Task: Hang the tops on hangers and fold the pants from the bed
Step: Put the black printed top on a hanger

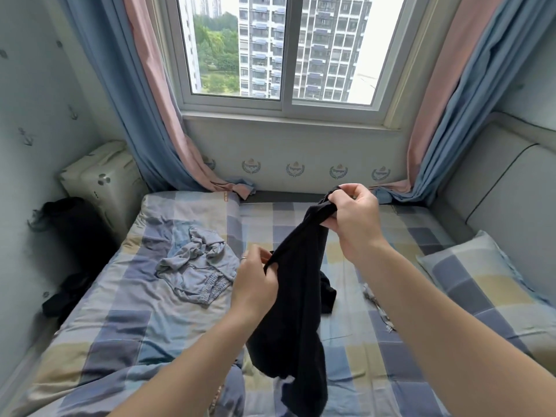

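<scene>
Black garment pinched by left hand, right hand.

- Right hand raised over mid-bed, fingers curled round the bunched top end of a black garment.
- Left hand lower, pinching the garment's edge between thumb and fingers; ring on one finger.
- Garment stretched taut between the hands, the rest hanging down, its lower end near the near edge of the bed.
- Crumpled light blue garment on the checked sheet, left of centre, just beside the left hand.
- Checked pillow at the right edge.
- Black items off the left edge, against the wall.
- Window beyond the far edge, blue-pink curtains reaching both far corners.
</scene>
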